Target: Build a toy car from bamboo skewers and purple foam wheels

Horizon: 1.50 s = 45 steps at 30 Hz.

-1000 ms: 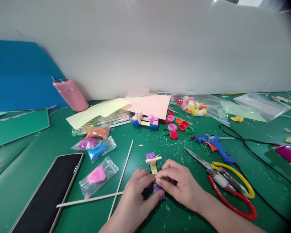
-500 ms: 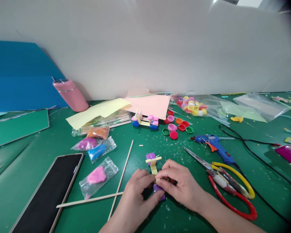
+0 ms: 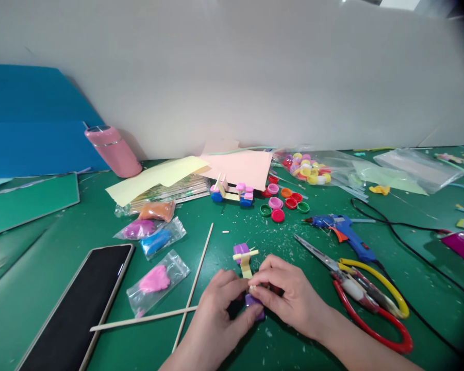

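Observation:
A small model car (image 3: 246, 269) lies on the green table in front of me, with a cream strip as its body. A purple block (image 3: 241, 251) and a short stick (image 3: 246, 254) are at its far end, and another purple block (image 3: 254, 307) shows at its near end. My left hand (image 3: 219, 312) is closed round the near end, thumb against the purple block. My right hand (image 3: 291, 290) pinches a tiny pale stick piece (image 3: 252, 288) over the model, fingertips touching those of my left hand. The fingers hide much of the near end.
To the right lie scissors (image 3: 351, 281) and a blue glue gun (image 3: 342, 229) with its black cable. Crossed wooden sticks (image 3: 199, 268), clay bags (image 3: 154, 280) and a phone (image 3: 75, 304) are left. A second model car (image 3: 232, 195) and bottle caps (image 3: 277, 215) stand behind.
Both hands keep the same grip on the model and the tiny stick piece. The whole view has shifted very slightly; nothing on the table has visibly moved.

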Available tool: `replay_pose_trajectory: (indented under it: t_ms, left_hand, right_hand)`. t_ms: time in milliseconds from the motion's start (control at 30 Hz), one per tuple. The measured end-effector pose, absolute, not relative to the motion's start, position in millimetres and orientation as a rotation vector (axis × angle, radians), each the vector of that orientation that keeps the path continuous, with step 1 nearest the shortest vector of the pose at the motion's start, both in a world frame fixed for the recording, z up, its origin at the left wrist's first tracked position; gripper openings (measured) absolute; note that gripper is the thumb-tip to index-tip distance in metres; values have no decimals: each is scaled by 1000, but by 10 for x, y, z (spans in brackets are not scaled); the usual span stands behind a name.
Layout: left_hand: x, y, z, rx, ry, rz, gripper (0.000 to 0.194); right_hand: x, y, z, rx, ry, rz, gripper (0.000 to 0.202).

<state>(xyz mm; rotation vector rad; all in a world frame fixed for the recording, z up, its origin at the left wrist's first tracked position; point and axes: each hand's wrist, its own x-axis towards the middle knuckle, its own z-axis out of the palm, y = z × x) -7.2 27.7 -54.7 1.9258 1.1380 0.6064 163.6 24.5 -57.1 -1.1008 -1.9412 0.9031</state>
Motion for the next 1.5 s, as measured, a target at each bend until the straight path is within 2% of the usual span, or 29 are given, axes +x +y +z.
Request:
replay_pose_trajectory:
  t_ms: [1500]
  left_hand:
    - [-73,274,-534,1949,1149,616,12]
  right_hand:
    - [1626,242,-562,-1118,-1957,893,12]
